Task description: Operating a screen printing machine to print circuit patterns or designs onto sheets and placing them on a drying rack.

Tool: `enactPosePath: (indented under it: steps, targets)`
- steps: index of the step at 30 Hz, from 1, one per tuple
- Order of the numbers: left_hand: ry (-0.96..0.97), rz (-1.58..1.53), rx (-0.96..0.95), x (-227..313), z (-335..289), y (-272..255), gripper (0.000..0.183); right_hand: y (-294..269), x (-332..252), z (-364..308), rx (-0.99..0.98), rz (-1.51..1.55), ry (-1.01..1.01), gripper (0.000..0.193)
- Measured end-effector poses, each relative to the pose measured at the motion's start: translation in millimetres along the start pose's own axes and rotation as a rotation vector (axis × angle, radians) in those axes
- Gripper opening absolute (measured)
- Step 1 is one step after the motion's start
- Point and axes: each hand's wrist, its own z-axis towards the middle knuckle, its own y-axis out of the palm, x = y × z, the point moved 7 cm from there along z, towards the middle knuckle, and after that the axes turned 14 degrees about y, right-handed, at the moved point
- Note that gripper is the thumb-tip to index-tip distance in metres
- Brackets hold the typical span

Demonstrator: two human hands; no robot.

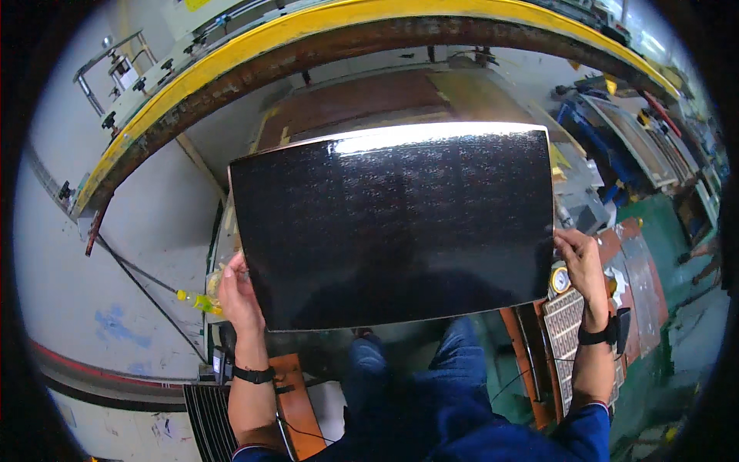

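A large black glossy sheet [400, 223] with a thin pale edge is held up in front of me, tilted so its far edge catches bright light. My left hand [240, 296] grips its near left edge, with the fingertips partly hidden behind it. On the opposite side, my right hand [583, 266] pinches the right edge between thumb and fingers. The sheet's underside is out of sight, and it covers much of the brown work surface [362, 100] beyond.
A yellow machine beam [308, 27] with a rusty underside arches across the far side. By my left hand lies a yellow-capped bottle [198, 300]. A tape roll [560, 280] and a patterned panel [564, 339] are at right, with framed screens [631, 138] farther off.
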Motion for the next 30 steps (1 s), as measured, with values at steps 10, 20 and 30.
enactPosePath:
  steps: [10, 20, 30]
  targets:
    - [0.008, -0.045, 0.008, -9.4, -28.9, 5.7, 0.044, -43.1, 20.7, -49.3, 0.016, 0.118, 0.169, 0.014]
    - [-0.099, -0.101, -0.044, 0.7, -39.8, 51.7, 0.047, -81.0, 58.3, -71.9, 0.107, 0.065, 0.126, 0.016]
    - [-0.215, -0.192, -0.303, 19.8, -35.1, 127.8, 0.055, -84.7, 145.3, -68.1, -0.072, 0.191, 0.315, 0.013]
